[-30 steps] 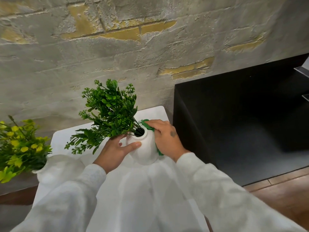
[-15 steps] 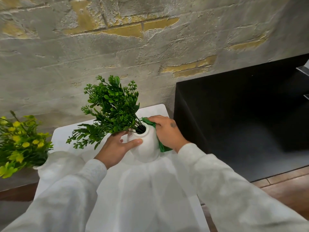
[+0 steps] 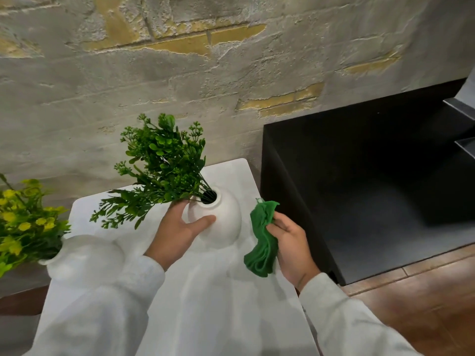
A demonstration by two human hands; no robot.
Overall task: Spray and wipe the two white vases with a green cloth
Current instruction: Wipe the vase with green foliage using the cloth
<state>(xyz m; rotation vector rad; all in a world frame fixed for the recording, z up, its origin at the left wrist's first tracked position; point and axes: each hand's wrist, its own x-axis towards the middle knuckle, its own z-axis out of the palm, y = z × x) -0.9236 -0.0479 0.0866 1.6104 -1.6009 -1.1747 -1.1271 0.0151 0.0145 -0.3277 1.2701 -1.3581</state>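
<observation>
Near left on the white surface [image 3: 232,176] stands one white vase [image 3: 84,255] of yellow foliage [image 3: 23,222]. The right hand [image 3: 290,249] has fingers clenched round a bunched green cloth [image 3: 262,242], just beside the other white vase [image 3: 223,222], which the left hand [image 3: 177,233] cups with curled fingers.

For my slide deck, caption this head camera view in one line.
Left hand grips a white vase while the right hand holds a green cloth just clear of it.

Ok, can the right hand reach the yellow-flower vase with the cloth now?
Probably not directly: the left hand and the green-plant vase it holds lie between the right hand and the yellow-flower vase.
</observation>
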